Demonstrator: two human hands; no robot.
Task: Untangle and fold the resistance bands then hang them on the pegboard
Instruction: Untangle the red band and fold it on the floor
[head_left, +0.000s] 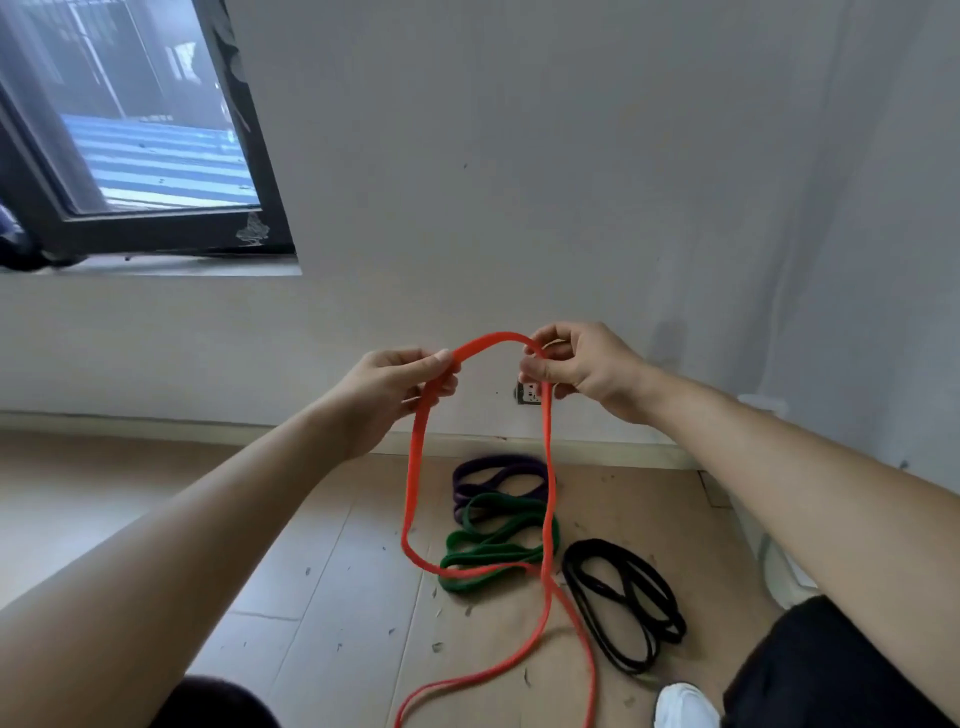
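Note:
A long red resistance band (413, 483) hangs between my hands in front of the wall. My left hand (395, 389) pinches it at the upper left of its loop, and my right hand (582, 369) pinches it at the upper right. The band arches between them, drops to the floor, crosses itself low down and trails toward the bottom edge. On the floor behind it lie a coiled purple band (498, 475), a green band (493, 551) and a black band (623, 603). No pegboard is in view.
A grey wall with a socket (529, 393) stands straight ahead, and a dark-framed window (156, 156) sits at the upper left. The wooden floor (322, 597) is littered with small scraps. My white shoe (685, 706) and dark shorts show at the bottom right.

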